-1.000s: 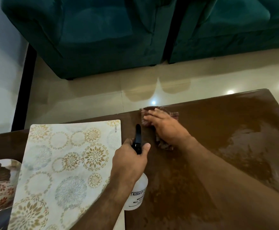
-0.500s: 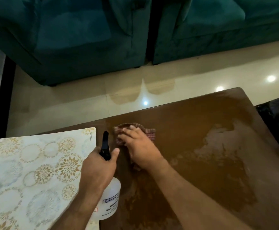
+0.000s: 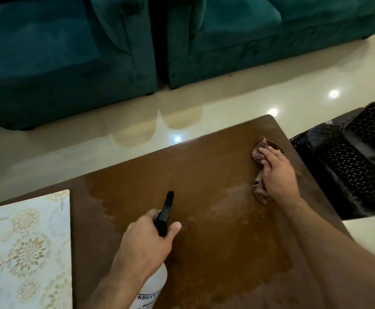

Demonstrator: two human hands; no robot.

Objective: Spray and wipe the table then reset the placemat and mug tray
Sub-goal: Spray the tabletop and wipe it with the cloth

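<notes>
Brown tabletop (image 3: 204, 166) is glistening wet mid-frame; the right hand (image 3: 275, 172), fingers pressed flat, is pushing a cloth (image 3: 260, 190) at right while the left hand (image 3: 146, 239) is gripping the spray bottle (image 3: 157, 284). Overlapping strokes should clear streaks. Placemat (image 3: 26, 248) is lying lower left.

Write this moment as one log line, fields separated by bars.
step: wiping | right hand: presses cloth on table | left hand: holds spray bottle | placemat: left side

left hand (image 3: 146, 239) grips spray bottle (image 3: 157, 279) | right hand (image 3: 278, 172) presses cloth (image 3: 260, 188) on table (image 3: 204, 175)
</notes>
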